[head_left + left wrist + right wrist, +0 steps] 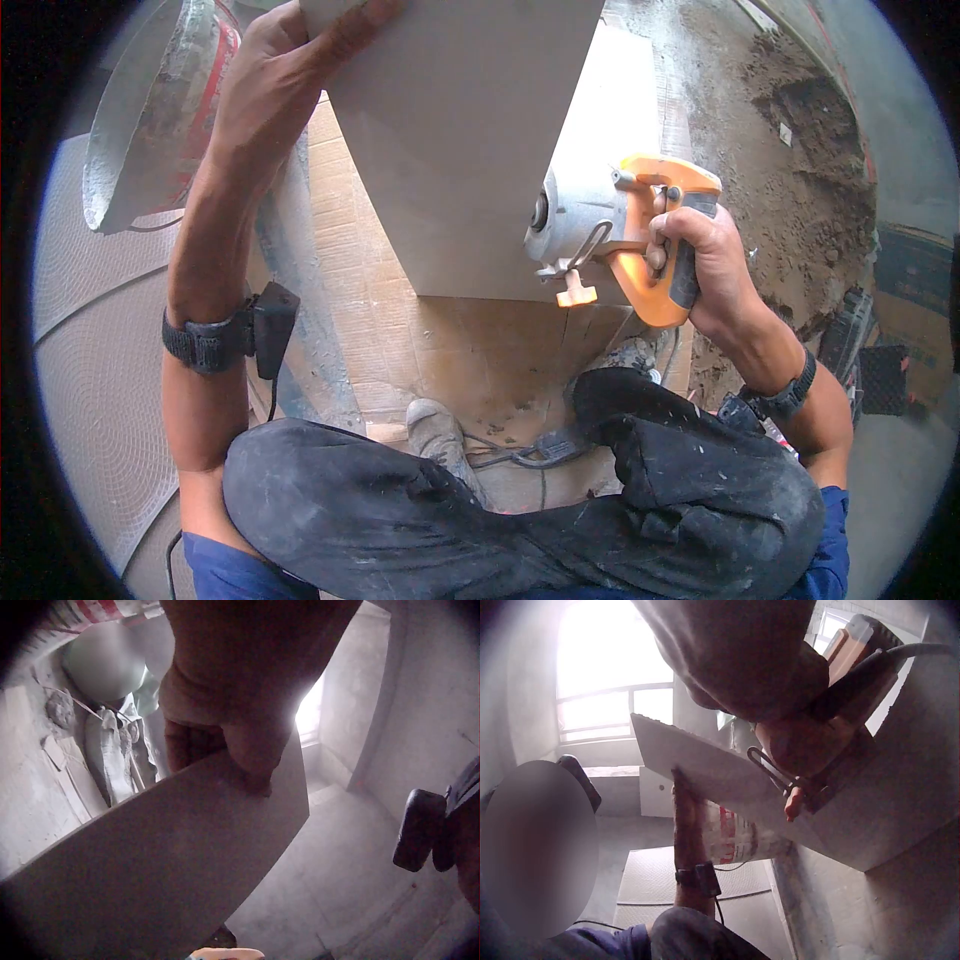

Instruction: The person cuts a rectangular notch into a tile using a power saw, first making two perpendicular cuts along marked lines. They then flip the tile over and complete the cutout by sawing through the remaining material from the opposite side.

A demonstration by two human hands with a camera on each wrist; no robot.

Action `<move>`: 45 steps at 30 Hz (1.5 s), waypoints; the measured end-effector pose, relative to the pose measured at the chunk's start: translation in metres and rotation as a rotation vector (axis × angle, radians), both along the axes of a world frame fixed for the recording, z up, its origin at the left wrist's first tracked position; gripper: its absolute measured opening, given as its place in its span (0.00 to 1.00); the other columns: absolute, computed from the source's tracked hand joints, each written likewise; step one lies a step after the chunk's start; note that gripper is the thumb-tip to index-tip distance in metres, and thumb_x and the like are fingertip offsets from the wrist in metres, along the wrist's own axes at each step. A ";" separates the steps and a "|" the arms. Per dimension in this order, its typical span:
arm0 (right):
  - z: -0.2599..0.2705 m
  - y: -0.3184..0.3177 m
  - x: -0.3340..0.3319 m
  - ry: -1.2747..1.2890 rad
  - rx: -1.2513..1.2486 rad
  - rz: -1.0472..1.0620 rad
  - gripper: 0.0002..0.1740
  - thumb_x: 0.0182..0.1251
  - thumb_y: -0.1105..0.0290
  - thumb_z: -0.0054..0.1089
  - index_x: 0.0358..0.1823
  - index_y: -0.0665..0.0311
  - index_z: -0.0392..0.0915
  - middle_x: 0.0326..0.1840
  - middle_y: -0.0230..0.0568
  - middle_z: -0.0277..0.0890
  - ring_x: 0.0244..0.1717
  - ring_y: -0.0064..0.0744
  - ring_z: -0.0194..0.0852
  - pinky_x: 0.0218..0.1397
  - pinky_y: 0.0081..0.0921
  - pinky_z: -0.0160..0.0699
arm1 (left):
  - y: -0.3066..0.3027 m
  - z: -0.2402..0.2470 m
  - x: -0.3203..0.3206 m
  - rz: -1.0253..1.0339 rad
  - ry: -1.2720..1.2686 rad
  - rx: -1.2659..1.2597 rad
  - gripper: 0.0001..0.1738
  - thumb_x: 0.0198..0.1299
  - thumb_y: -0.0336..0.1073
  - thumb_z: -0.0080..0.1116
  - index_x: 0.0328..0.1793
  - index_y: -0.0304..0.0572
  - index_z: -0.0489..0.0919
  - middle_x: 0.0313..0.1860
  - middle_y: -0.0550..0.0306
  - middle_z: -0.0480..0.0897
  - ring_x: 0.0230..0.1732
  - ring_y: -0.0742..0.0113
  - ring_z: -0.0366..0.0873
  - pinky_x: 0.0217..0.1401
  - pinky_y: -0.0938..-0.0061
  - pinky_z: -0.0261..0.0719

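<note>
In the head view, a large grey tile (470, 150) slants across the middle. My left hand (280, 55) grips its far left edge; the left wrist view shows the thumb (259, 776) on the face and the fingers bent at the edge. With my right hand (710, 255) I hold an orange and grey handheld tile saw (580, 210) by its loop handle. The saw's body sits at the tile's right edge, and an orange wing knob (577, 292) points towards me. In the right wrist view the saw's base overlaps the tile. Its blade is hidden.
Cardboard (365, 250) lies under the tile, with a bright pale panel (620, 100) beyond the saw. A cut-open container with red markings (155, 120) and textured sheets (95, 300) are at left. Rubble (790, 110) covers the right. A cable (540, 452) runs near the feet.
</note>
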State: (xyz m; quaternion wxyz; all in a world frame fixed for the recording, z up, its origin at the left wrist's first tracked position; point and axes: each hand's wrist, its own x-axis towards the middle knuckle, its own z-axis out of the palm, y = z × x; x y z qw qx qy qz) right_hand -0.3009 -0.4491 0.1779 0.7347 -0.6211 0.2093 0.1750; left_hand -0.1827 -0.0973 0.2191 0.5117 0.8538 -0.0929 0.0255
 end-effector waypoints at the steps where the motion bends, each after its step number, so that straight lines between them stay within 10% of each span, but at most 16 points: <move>1: 0.000 0.000 0.000 0.000 0.000 -0.001 0.10 0.61 0.74 0.60 0.43 0.62 0.73 0.30 0.33 0.74 0.23 0.25 0.75 0.27 0.25 0.78 | 0.000 0.000 0.000 0.022 0.012 0.005 0.30 0.68 0.55 0.64 0.63 0.37 0.83 0.53 0.57 0.87 0.51 0.70 0.83 0.58 0.72 0.78; 45: 0.005 0.004 0.000 0.007 0.004 0.006 0.10 0.62 0.74 0.60 0.44 0.63 0.73 0.29 0.33 0.74 0.22 0.24 0.75 0.27 0.24 0.78 | 0.008 -0.006 0.007 -0.071 -0.024 -0.069 0.28 0.70 0.52 0.63 0.64 0.36 0.82 0.52 0.58 0.87 0.53 0.71 0.82 0.59 0.71 0.77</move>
